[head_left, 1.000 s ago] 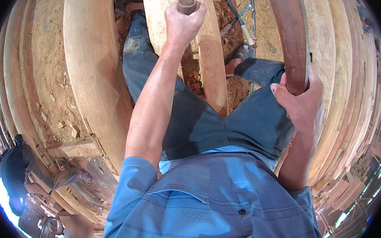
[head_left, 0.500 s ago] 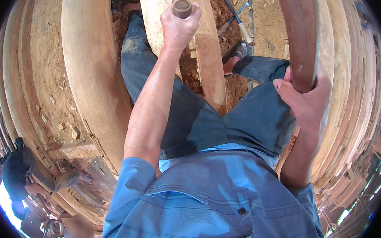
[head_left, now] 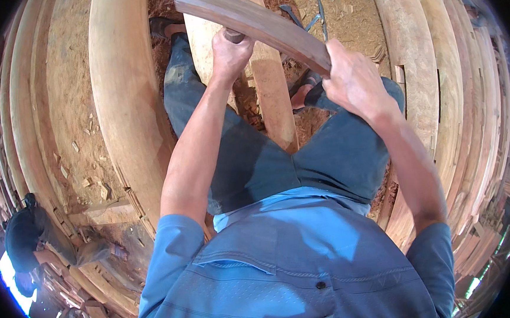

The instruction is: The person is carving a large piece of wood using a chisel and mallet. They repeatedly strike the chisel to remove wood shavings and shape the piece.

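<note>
Chips [head_left: 104, 190] littered the ground [head_left: 70, 124]. The right hand [head_left: 356, 82] was wrapped round one end of the bar [head_left: 257, 27], which slanted leftward over the handle [head_left: 234, 36] clenched in the left hand [head_left: 230, 57], above the log [head_left: 276, 107] between the legs [head_left: 246, 159]. Tools [head_left: 292, 16] lay beyond; other logs [head_left: 124, 79] flanked both sides.

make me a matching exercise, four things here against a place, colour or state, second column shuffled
1. left hand
2. right hand
3. wooden bar
4. shirt

a. blue, worn on the torso
b. closed around a round-ended handle
c. brown, slanting down toward the picture's right
d. gripping the lower end of the bar

Pairs: 1-b, 2-d, 3-c, 4-a
</note>
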Available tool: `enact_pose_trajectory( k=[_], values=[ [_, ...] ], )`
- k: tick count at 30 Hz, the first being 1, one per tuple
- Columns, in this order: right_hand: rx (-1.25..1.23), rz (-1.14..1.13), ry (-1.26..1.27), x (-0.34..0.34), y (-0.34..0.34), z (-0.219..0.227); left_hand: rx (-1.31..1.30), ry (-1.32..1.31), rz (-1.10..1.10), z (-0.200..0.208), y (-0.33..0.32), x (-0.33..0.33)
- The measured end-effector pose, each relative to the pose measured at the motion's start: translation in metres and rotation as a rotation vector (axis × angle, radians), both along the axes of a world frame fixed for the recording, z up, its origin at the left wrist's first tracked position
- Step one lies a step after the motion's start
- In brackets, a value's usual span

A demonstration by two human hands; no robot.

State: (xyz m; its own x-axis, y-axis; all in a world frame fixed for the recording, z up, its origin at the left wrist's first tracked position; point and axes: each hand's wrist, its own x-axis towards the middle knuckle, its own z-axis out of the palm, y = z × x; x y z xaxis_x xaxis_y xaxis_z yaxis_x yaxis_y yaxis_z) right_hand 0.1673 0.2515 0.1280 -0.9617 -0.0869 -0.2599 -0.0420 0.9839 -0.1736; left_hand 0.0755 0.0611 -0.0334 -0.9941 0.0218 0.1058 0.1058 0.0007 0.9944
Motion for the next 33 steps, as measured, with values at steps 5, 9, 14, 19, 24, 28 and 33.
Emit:
enact_pose_trajectory(
  k=[5,9,14,19,24,28,33],
  values=[
    [-0.294,-0.304,0.077,0.029,-0.003,0.026,-0.19,-0.171,-0.185,0.003,-0.014,-0.006],
    [-0.576,-0.335,0.55,0.013,-0.008,0.098,-0.225,-0.186,-0.302,-0.005,-0.026,-0.011],
    [-0.765,-0.162,0.93,-0.02,0.014,0.133,-0.177,-0.195,-0.288,-0.006,-0.02,-0.011],
    [-0.097,-0.135,0.314,-0.007,-0.023,0.021,-0.165,-0.068,-0.273,-0.005,-0.017,-0.013],
    [-0.202,-0.223,-0.125,0.039,-0.025,-0.013,-0.374,0.225,-0.18,-0.023,-0.027,0.03],
    [-0.481,-0.454,-0.152,0.1,-0.024,-0.033,0.127,-0.258,0.321,-0.015,-0.054,0.131],
    [-0.536,-0.635,-0.218,0.115,-0.012,-0.036,0.201,-0.149,0.426,-0.01,-0.073,0.107]
  ],
)
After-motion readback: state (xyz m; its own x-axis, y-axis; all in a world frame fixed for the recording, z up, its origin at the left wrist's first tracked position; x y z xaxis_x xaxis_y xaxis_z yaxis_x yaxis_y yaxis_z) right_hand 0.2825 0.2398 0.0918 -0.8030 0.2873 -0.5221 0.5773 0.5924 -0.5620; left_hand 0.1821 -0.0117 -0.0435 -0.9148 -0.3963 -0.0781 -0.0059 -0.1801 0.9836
